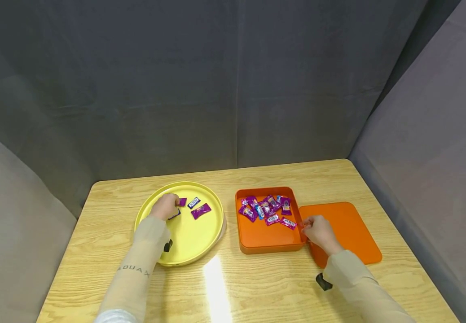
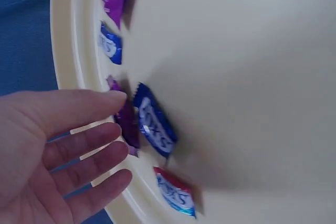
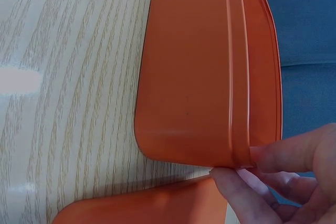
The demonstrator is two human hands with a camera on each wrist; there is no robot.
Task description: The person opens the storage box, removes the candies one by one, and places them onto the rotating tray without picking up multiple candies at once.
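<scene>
My left hand (image 1: 165,206) is over the left side of a round yellow tray (image 1: 188,244). In the left wrist view its thumb and loosely bent fingers reach a purple-wrapped candy (image 2: 127,121) by the rim; no firm grip shows. A dark blue candy (image 2: 154,121) lies beside that one, and a red-and-blue candy (image 2: 176,193) sits close by. At its right wall, a square orange box (image 1: 263,240) is pinched by my right hand (image 1: 321,232) between thumb and fingers. Several purple and blue candies (image 1: 268,207) lie in this box.
A flat orange lid (image 1: 350,229) rests on the wooden table (image 1: 241,287) to the right of the box, partly under my right hand. Two more candies, one purple (image 1: 201,211) and one blue-and-white (image 1: 194,202), are in the tray. Grey curtains (image 1: 233,89) surround the table.
</scene>
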